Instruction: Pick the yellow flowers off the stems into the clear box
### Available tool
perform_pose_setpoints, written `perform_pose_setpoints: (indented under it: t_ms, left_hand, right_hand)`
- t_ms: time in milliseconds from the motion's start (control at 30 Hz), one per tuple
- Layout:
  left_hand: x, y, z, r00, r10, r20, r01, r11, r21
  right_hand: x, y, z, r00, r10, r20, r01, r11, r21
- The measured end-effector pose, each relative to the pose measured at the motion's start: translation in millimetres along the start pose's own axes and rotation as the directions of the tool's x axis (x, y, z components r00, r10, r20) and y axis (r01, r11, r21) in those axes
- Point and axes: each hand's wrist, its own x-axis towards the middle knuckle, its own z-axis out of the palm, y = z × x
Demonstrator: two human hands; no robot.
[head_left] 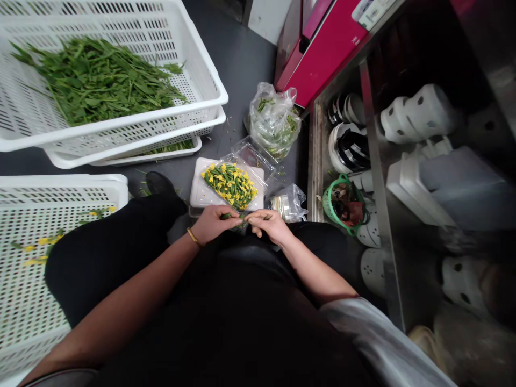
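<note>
Both hands meet over my lap, just in front of a clear plastic box. My left hand (212, 223) is closed on a small green stem (226, 216), partly hidden by the fingers. The thumb and forefinger of my right hand (271, 223) pinch at the stem's other end, near the left fingertips. Just beyond them, the open clear box (258, 198) holds a pile of short green stems with yellow flowers (230, 185). It rests on a white tray-like base (198, 188), its clear lid (256, 153) tilted back.
Stacked white baskets (201, 107) at upper left hold leafy greens (108, 80). Another white basket (24, 290) at left has a few yellow-flowered stems. Plastic bags (274, 121) (294, 201) lie ahead and right. A metal shelf (382, 215) with containers and a green basket (328, 207) stands right.
</note>
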Motion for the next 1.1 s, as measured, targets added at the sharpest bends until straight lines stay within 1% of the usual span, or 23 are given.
perform_pose_setpoints:
  t_ms: [33, 67, 100, 133, 167, 200, 233, 267, 300, 333, 367, 433, 500, 567, 633, 667, 700, 767, 800, 833, 933, 1000, 1100]
  left_hand:
    - [-1, 2, -3.2, 0.998, -0.062, 0.021, 0.064, 0.984, -0.168]
    - [-1, 3, -6.4, 0.993, -0.104, 0.064, 0.119, 0.935, -0.334]
    - [-1, 4, -9.4, 0.986, -0.12, 0.113, 0.16, 0.865, -0.476]
    - [-1, 5, -12.0, 0.98, -0.116, 0.159, 0.188, 0.792, -0.581]
    - [0, 6, -14.0, 0.975, -0.107, 0.194, 0.209, 0.735, -0.645]
    - [2, 6, -15.5, 0.971, -0.107, 0.213, 0.225, 0.704, -0.674]
    - [3, 6, -16.4, 0.969, -0.119, 0.215, 0.236, 0.694, -0.68]
    - [6, 5, -16.9, 0.969, -0.146, 0.199, 0.244, 0.698, -0.673]
    - [8, 4, -17.1, 0.969, -0.18, 0.167, 0.245, 0.709, -0.661]
    - [10, 3, -17.2, 0.969, -0.214, 0.126, 0.244, 0.722, -0.648]
    - [12, 1, -17.4, 0.967, -0.243, 0.081, 0.238, 0.733, -0.637]
    - [14, -2, -18.0, 0.957, -0.29, 0.005, 0.23, 0.749, -0.621]
    - [16, -5, -18.3, 0.944, -0.328, -0.039, 0.241, 0.765, -0.597]
    - [17, -8, -16.9, 0.925, -0.375, -0.053, 0.283, 0.778, -0.561]
    - [17, -11, -12.9, 0.899, -0.437, -0.031, 0.36, 0.776, -0.518]
    - [17, -12, -9.8, 0.883, -0.47, -0.012, 0.402, 0.769, -0.497]
    - [17, -14, -6.2, 0.866, -0.5, 0.007, 0.442, 0.758, -0.479]
    - [16, -16, 1.3, 0.848, -0.529, 0.038, 0.483, 0.74, -0.468]
    - [15, -18, 4.7, 0.855, -0.518, 0.036, 0.469, 0.741, -0.48]
    - [14, -19, 7.4, 0.871, -0.49, 0.027, 0.437, 0.75, -0.497]
    - [11, -20, 10.5, 0.926, -0.376, -0.008, 0.317, 0.791, -0.523]
    - [9, -20, 9.3, 0.939, -0.344, 0.006, 0.3, 0.809, -0.506]
    - [7, -16, 7.2, 0.939, -0.339, 0.056, 0.324, 0.82, -0.472]
  right_hand:
    - [0, -1, -7, 0.995, 0.033, 0.099, -0.03, 0.999, -0.032]
    - [1, -3, -16, 0.982, 0.067, 0.179, -0.042, 0.99, -0.138]
    - [5, -6, -25, 0.968, 0.108, 0.228, -0.037, 0.955, -0.294]
    - [11, -10, -32, 0.978, 0.127, 0.166, -0.034, 0.881, -0.472]
    - [20, -13, -37, 0.992, 0.111, 0.058, -0.05, 0.774, -0.632]
    - [31, -14, -38, 0.996, 0.075, -0.045, -0.083, 0.654, -0.752]
    - [45, -15, -36, 0.992, 0.053, -0.11, -0.121, 0.542, -0.832]
    - [59, -14, -29, 0.99, 0.066, -0.128, -0.144, 0.443, -0.885]
    - [74, -12, -20, 0.988, 0.111, -0.11, -0.143, 0.361, -0.922]
    - [89, -10, -10, 0.979, 0.188, -0.076, -0.13, 0.296, -0.946]
    - [102, -8, 0, 0.968, 0.248, -0.034, -0.097, 0.249, -0.964]
    - [121, -5, 12, 0.94, 0.342, 0.022, -0.051, 0.203, -0.978]
    - [128, -7, 9, 0.931, 0.364, 0.035, -0.047, 0.213, -0.976]
    - [123, -13, -7, 0.946, 0.324, 0.028, -0.066, 0.275, -0.959]
    - [106, -22, -24, 0.972, 0.231, 0.034, -0.06, 0.388, -0.92]
    - [94, -27, -30, 0.985, 0.168, 0.042, -0.04, 0.458, -0.888]
    - [81, -30, -31, 0.994, 0.098, 0.047, -0.012, 0.526, -0.85]
    - [53, -33, -22, 0.998, -0.051, 0.026, 0.052, 0.629, -0.775]
    - [40, -32, -14, 0.993, -0.122, -0.004, 0.078, 0.658, -0.749]
    - [29, -30, -4, 0.984, -0.176, -0.021, 0.105, 0.676, -0.73]
    - [7, -20, 20, 0.968, -0.245, -0.049, 0.149, 0.725, -0.672]
    - [3, -14, 22, 0.973, -0.228, -0.039, 0.163, 0.794, -0.586]
    - [6, -12, 10, 0.99, -0.141, -0.027, 0.123, 0.928, -0.351]
